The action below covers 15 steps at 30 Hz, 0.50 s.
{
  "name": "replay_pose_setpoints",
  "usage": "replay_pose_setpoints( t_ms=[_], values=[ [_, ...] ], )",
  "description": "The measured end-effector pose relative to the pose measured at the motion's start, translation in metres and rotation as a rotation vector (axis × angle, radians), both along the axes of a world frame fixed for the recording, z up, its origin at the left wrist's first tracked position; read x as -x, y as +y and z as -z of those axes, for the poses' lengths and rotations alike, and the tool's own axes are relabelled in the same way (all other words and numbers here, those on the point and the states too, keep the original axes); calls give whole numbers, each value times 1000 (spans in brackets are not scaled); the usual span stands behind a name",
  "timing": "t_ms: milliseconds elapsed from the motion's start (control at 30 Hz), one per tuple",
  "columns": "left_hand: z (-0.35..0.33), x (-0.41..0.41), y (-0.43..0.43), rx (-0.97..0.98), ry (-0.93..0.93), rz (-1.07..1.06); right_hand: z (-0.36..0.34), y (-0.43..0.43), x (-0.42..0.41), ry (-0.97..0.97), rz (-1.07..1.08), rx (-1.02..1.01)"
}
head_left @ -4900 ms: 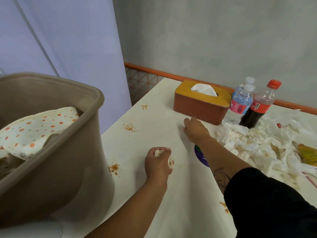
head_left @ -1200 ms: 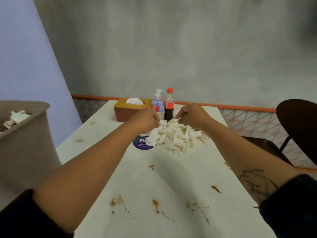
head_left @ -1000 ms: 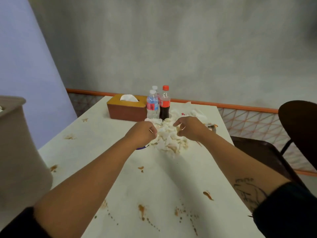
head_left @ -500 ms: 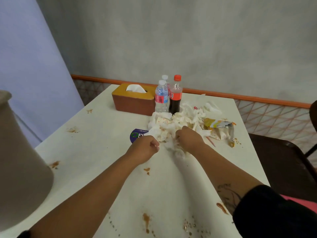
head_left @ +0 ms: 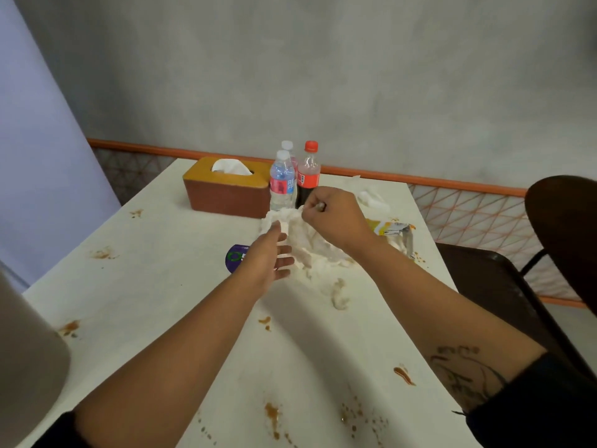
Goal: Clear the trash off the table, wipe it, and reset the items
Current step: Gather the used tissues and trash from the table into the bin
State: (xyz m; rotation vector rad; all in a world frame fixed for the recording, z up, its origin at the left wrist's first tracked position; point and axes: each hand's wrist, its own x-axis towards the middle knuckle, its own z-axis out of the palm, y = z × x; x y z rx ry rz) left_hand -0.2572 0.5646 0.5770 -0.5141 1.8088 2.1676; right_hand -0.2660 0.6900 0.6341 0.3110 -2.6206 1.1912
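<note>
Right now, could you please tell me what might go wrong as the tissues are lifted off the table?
1. The right hand pinches only the top of the tissue pile while the left hand is open, so loose pieces may drop, like the clump lying apart.
2. The water bottle and cola bottle stand just behind; a sweep could topple them.
3. The sauce stain could smear the sleeve.

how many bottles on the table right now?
3, clustered at the far end, right of the tissue box: a water bottle in front, a second water bottle mostly hidden behind it, a red-capped cola bottle beside them. The tissue pile could hide more.
</note>
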Motion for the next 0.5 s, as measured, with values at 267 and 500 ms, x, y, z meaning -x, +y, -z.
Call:
replay_pose_setpoints(
  t_ms=[267,500],
  values=[
    [0,4,-6,-423,18,-27,-1,-15,-6,-115,-59,226],
    [-5,7,-2,-458,43,52,28,-31,-9,-145,10,147]
  ],
)
